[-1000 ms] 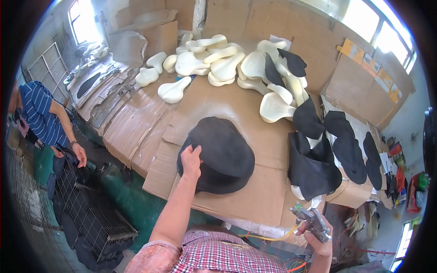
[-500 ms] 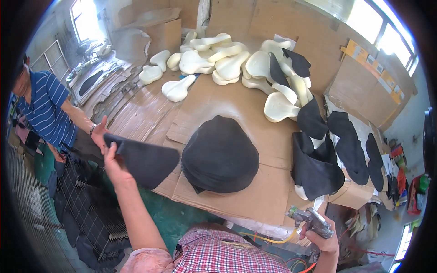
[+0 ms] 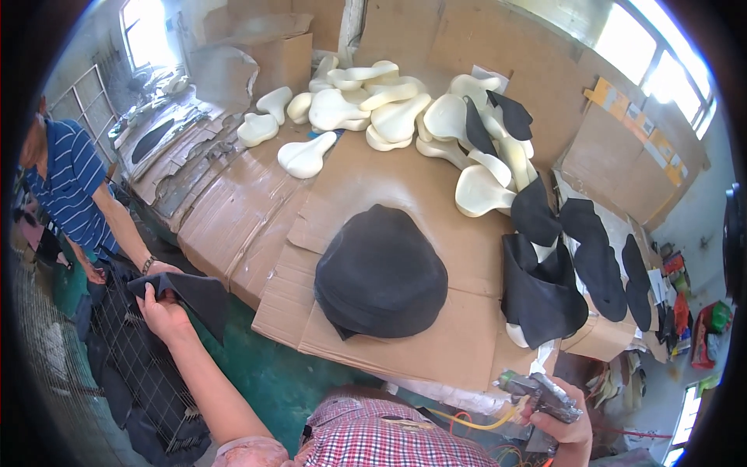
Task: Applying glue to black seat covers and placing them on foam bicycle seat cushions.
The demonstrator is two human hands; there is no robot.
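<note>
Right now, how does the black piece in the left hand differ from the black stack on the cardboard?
The black piece is held up in the left hand, off the cardboard, while the black stack rests on it. The black piece looks thin; the black stack is thicker, with layered edges. The black piece is bent, whereas the black stack lies mostly flat. Both are dark and look smooth.

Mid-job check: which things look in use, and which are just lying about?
In use, by the look of it:
- black sheet, in the left hand
- spray gun, in the right hand
- black stack on the cardboard
- probably the pale seats

Apparently lying about:
- white paper behind the seats
- red thing, far right
</note>
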